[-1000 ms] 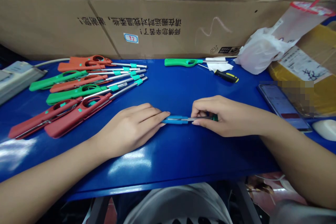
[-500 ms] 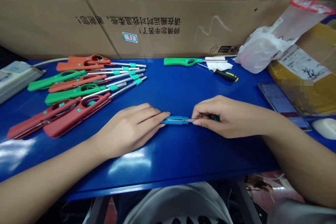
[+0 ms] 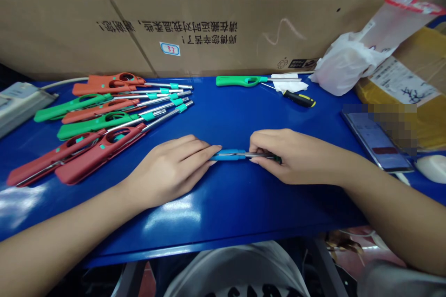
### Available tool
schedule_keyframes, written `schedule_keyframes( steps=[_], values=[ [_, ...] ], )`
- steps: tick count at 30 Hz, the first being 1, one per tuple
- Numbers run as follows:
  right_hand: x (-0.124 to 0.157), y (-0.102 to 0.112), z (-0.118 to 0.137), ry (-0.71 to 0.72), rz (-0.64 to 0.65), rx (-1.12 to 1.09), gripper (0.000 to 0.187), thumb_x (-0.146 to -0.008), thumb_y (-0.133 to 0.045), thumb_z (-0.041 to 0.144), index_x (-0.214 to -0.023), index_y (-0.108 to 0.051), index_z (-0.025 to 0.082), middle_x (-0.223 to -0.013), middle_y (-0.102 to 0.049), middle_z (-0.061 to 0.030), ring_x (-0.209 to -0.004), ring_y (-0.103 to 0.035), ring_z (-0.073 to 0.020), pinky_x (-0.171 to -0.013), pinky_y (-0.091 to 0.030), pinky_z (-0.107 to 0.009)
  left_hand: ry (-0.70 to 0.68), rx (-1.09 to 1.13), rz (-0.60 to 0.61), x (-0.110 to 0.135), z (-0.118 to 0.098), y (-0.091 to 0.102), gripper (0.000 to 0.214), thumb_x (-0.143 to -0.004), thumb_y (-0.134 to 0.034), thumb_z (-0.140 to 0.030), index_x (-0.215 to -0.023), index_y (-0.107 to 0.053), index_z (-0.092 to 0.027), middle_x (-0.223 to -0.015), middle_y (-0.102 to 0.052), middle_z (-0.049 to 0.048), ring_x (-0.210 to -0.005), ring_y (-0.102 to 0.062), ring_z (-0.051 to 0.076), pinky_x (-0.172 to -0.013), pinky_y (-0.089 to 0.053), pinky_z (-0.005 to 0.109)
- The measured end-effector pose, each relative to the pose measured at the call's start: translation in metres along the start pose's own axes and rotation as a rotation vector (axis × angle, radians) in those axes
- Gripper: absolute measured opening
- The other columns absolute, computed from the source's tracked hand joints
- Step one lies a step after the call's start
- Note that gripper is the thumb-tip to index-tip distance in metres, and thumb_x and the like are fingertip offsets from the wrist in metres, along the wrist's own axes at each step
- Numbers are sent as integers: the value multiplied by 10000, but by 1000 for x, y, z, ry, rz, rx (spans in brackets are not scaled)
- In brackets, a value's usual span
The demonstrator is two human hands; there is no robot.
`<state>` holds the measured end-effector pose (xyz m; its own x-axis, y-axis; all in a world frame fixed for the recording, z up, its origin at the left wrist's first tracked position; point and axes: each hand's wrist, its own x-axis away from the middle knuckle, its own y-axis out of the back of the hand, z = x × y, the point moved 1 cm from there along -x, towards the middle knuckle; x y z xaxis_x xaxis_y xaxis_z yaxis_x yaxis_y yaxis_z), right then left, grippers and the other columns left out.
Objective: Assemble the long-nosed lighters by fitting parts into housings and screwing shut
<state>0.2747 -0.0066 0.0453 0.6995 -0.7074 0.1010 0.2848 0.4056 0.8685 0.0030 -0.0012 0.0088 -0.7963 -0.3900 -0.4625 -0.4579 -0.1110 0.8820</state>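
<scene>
My left hand (image 3: 176, 167) is closed over a blue stick lighter (image 3: 228, 154), covering most of its body. The blue end sticks out past the fingertips, pointing right, low over the tabletop. My right hand (image 3: 278, 155) pinches the thin metal tube (image 3: 256, 154) at that end between thumb and fingers. A dark green bit shows under the right palm, mostly hidden. To the left lie several stick lighters, among them a dark red one (image 3: 99, 153), a green one (image 3: 97, 124) and an orange one (image 3: 108, 87), with turquoise clips on their metal tubes.
On the blue table (image 3: 216, 213), a green lighter (image 3: 240, 81) and a black-yellow screwdriver (image 3: 299, 98) lie at the back, by white paper (image 3: 292, 85). A phone (image 3: 376, 141), mouse (image 3: 432, 167), bagged drink cup (image 3: 400, 23) and taped box (image 3: 428, 102) stand right; a power strip (image 3: 24, 104) left. A large carton (image 3: 195, 14) stands behind.
Both hands and the blue lighter appear slightly further left, partly because the whole view shifts. Slightly more of the metal tube shows beneath the right fingers. The grips are the same.
</scene>
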Motion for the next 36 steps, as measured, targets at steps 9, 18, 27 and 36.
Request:
schedule_keyframes(
  steps=[9,18,27,36],
  values=[
    [1,-4,6,8,-86,128,99,-1032,-510,271,-950,-493,219,-985,-608,-21,-803,-567,-164,-687,-384,-291,25,-19,-41,-1,-4,3,362,-952,-676,-137,-1304,-635,-64,-1058,-740,148,-861,-669,226,-759,-609,376],
    [0,-13,5,94,-270,421,324,-1070,-457,466,-902,-550,207,-824,-624,-16,-679,-568,-174,-586,-297,-315,23,-4,-45,-1,-7,4,360,-979,-634,-152,-1334,-612,-100,-1055,-741,140,-873,-687,217,-774,-609,357],
    [2,-10,6,105,-310,448,339,-1060,-482,475,-869,-573,209,-787,-622,-4,-663,-556,-163,-577,-289,-313,6,16,-49,-1,-9,5,399,-934,-684,-128,-1322,-617,-63,-1047,-739,153,-868,-689,233,-766,-608,370],
    [4,-8,11,116,-353,611,397,-1083,-411,480,-885,-632,216,-776,-628,-22,-670,-566,-166,-567,-262,-327,12,16,-67,1,-8,6,418,-953,-658,-142,-1364,-590,-115,-1055,-746,139,-876,-697,226,-774,-609,364]
  ],
)
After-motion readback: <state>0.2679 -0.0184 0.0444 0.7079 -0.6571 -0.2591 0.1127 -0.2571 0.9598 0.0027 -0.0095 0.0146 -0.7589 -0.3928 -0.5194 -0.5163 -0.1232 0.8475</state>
